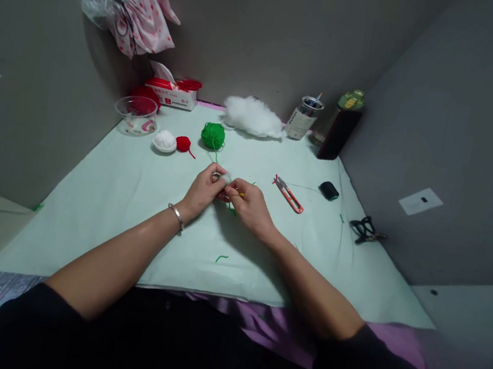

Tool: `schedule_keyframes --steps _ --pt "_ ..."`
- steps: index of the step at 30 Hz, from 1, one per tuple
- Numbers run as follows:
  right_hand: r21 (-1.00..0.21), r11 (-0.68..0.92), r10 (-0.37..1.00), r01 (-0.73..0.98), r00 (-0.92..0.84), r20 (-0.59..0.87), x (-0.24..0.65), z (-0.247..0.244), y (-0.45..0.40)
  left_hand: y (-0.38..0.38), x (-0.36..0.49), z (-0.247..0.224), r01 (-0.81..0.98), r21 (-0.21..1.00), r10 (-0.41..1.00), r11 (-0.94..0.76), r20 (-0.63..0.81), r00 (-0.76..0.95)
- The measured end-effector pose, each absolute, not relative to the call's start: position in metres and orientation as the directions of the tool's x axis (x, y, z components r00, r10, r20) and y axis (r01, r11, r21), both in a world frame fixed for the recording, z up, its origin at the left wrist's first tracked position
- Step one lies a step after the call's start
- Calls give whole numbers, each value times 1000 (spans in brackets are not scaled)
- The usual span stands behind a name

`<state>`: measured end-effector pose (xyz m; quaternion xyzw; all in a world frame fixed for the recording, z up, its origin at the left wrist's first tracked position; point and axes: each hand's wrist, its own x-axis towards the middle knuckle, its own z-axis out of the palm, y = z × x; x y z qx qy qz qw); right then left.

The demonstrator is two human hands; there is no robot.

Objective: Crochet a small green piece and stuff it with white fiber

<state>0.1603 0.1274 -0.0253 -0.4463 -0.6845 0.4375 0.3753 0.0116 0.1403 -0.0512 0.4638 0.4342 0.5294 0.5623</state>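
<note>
Both hands meet over the middle of the table. My left hand (203, 190) is closed, with its fingertips pinching a small white crochet piece (227, 178) that has green yarn on it. My right hand (248, 205) is closed beside it on a yellow-ended tool that looks like a crochet hook (241, 195); most of it is hidden by the fingers. Green yarn hangs below the fingertips. A strand runs from the hands back to a green yarn ball (213, 135). My fingers cover much of the work.
Orange thread snips (289, 195) lie right of my hands, near a small black object (329, 191) and a black clip (365, 230). Behind are white stuffing (254, 116), a can (301, 120), a bottle (342, 125), a clear tub (135, 122), white (165, 142) and red yarn (183, 144).
</note>
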Motion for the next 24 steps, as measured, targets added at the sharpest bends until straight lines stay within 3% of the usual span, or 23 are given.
schedule_keyframes --steps 10,16,21,24 --pt "-919 279 879 279 -460 126 187 -11 141 131 11 -38 -309 947 993 92 -66 93" --pt "-883 418 886 214 -310 344 188 -9 142 130 12 -34 -282 953 989 109 -76 124" --pt "-973 232 932 -19 -282 227 184 -12 143 130 14 -35 -218 973 989 74 -43 143" --pt "-954 293 950 67 -135 282 188 -17 149 131 13 -39 -181 982 992 48 -25 125"
